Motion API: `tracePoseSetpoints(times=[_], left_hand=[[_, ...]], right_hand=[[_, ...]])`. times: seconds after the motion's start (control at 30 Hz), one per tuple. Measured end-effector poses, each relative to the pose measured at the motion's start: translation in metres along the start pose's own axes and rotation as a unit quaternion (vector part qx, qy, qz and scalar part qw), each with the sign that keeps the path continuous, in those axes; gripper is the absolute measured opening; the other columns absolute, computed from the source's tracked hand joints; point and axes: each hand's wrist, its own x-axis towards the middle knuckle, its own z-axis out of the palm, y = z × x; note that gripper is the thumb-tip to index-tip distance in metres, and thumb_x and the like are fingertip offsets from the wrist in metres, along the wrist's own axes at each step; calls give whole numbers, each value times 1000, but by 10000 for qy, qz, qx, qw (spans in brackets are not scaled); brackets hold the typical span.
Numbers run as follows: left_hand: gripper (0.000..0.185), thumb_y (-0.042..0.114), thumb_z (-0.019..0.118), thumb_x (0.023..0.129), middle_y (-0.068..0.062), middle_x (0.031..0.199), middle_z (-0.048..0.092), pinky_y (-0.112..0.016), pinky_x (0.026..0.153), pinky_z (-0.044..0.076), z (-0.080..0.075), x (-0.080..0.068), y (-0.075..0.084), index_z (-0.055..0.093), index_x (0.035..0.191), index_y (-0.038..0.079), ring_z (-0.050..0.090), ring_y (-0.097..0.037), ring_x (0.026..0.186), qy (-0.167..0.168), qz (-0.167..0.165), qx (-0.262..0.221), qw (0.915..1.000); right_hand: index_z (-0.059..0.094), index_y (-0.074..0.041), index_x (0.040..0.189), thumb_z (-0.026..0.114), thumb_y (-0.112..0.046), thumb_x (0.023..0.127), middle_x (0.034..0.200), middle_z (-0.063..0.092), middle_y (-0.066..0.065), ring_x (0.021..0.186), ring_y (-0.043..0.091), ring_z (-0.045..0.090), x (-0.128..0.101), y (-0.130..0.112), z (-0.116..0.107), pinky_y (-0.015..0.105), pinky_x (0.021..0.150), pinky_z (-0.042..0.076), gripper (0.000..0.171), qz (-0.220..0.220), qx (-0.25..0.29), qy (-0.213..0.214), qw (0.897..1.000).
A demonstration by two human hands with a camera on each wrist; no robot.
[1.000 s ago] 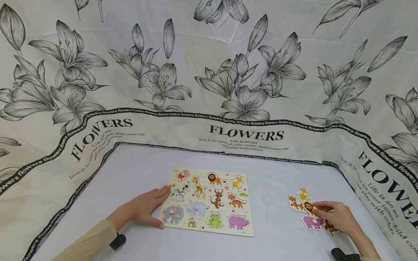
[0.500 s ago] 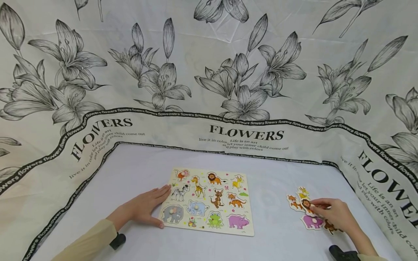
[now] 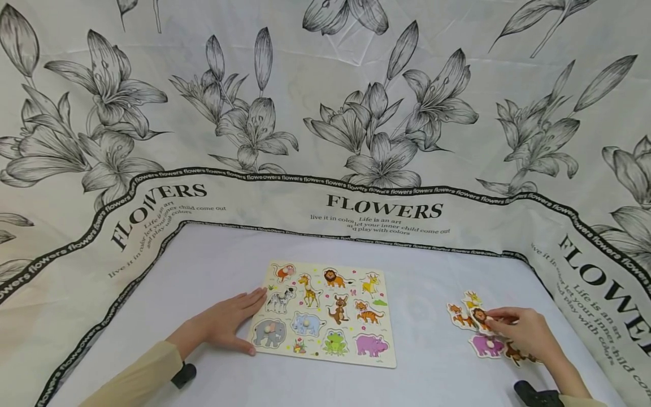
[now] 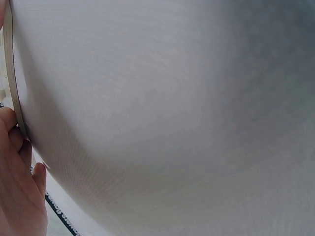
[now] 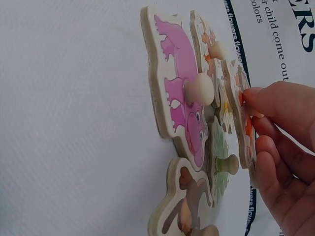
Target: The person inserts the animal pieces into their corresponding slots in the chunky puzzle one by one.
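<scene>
My left hand [image 3: 226, 322] lies along the left edge of the animal puzzle board [image 3: 351, 360], fingers straight and touching it. On that board, the elephant [image 3: 274, 339] and the blue rhino-like animal [image 3: 311, 327] carry round knobs. To the right, my right hand [image 3: 524, 333] pinches the lion puzzle piece [image 3: 478, 317], fingers at its knob. The right wrist view shows this lion piece [image 5: 237, 108] raised above the other pieces. Around it lie a tiger piece [image 3: 456, 316], a yellow deer-like piece [image 3: 472, 298], a purple hippo piece [image 3: 485, 347] and a brown piece [image 3: 515, 354], partly hidden.
A green piece [image 5: 220, 157] shows among the loose pieces in the right wrist view. White cloth [image 3: 213, 254] covers the table. A flower-printed curtain [image 3: 285, 203] rises along the back and sides.
The lion piece has shifted slightly up and left with my right hand, then slightly back right. My left hand and the board have stayed in place.
</scene>
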Motion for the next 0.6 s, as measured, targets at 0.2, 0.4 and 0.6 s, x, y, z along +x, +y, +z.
tracePoseSetpoints(times=[0.2,0.4,0.6], left_hand=[[112,75,59,73,-11,161,19,-46,118,30,1,1,-1,24,152,4,22,-28,148,-18,-8,-8,10000],[112,75,59,73,-12,161,19,-47,117,30,1,0,-1,24,152,4,23,-28,147,-23,-12,13,10000],[112,76,59,73,-12,161,19,-46,118,30,1,0,-1,24,152,4,23,-28,147,-15,-19,26,10000]], right_hand=[[72,0,106,72,-34,86,91,72,12,73,11,54,-1,-6,-1,22,49,42,40,-61,27,212,9998],[73,-4,104,72,-41,84,91,72,10,71,3,52,-3,-13,-2,21,52,43,42,-256,46,334,9991],[74,-4,102,72,-39,84,88,73,7,70,0,52,-1,-21,2,20,53,43,39,-349,161,406,9984]])
